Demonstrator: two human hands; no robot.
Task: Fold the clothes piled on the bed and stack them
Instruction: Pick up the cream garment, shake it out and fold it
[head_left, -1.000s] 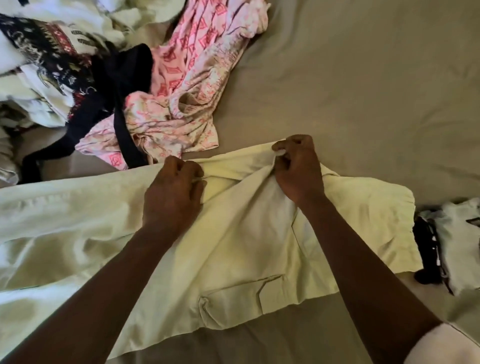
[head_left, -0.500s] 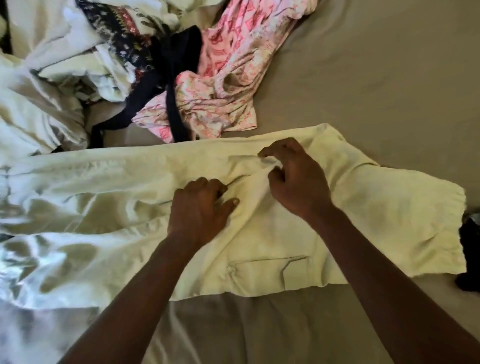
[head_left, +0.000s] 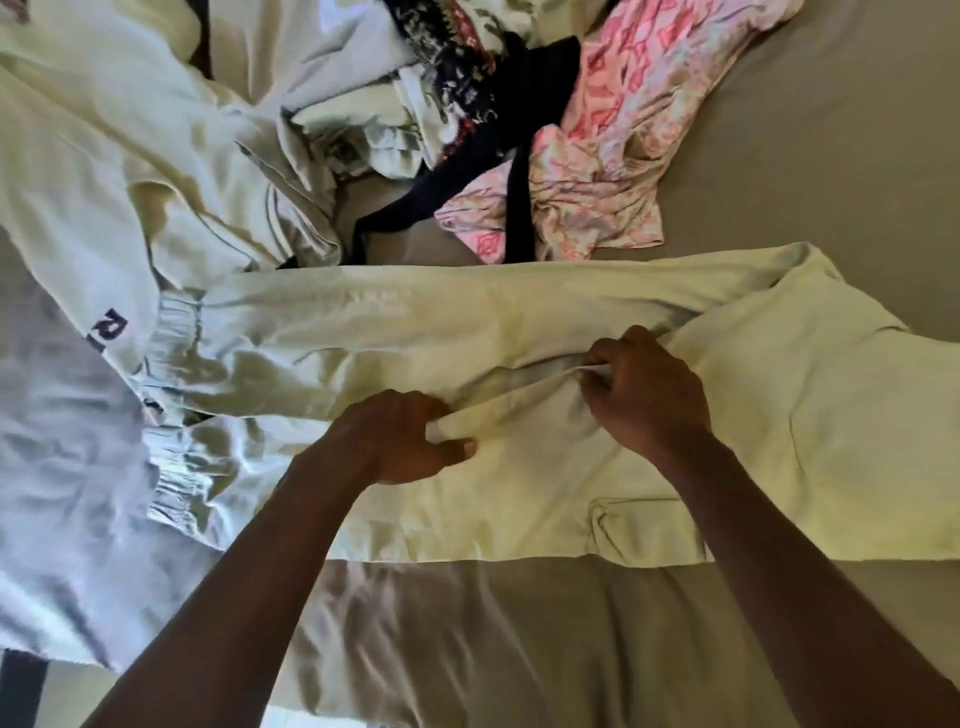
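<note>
Both hands, left (head_left: 395, 441) and right (head_left: 644, 395), pinch a ridge of the soft, limp trousers (head_left: 519, 509); best gripped along seams

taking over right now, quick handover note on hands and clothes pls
Left hand: pinching a ridge of the pale yellow trousers.
Right hand: pinching the same ridge, further right.
Trousers lie spread across the bed; unfolded pile behind them, pink garment included.
Done: trousers laid out. No folded stack in view.
To do: fold trousers, then the pile, and stack.
</note>
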